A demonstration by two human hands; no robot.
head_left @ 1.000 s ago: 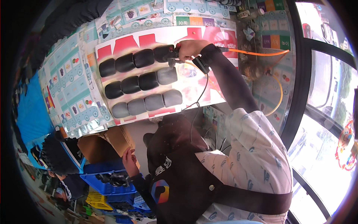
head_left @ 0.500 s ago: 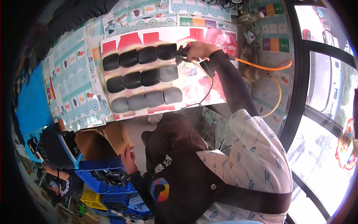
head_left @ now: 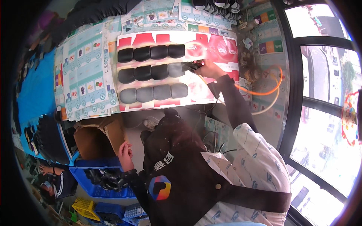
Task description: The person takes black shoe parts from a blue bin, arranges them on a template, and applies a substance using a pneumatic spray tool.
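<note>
My right hand is closed round a small dark spray gun fed by an orange hose. The gun's front end is at the right end of the middle row, by a grey rounded piece. Three rows of these rounded pads lie on a red and white printed sheet. The top row is black and glossy; the middle row is black except for its right-end pad. Paler grey covers the near row. My left hand hangs off the table with nothing in it, fingers loosely apart.
Printed sheets cover the table's left side. Dark pads are piled at the back. Below the table edge stand a cardboard box and a blue crate holding black items. Another person is at lower left; windows are at right.
My right hand has brought the spray gun nearer, from the right end of the top row to the right end of the middle row. The whole view has shifted slightly. My left hand stays empty.
</note>
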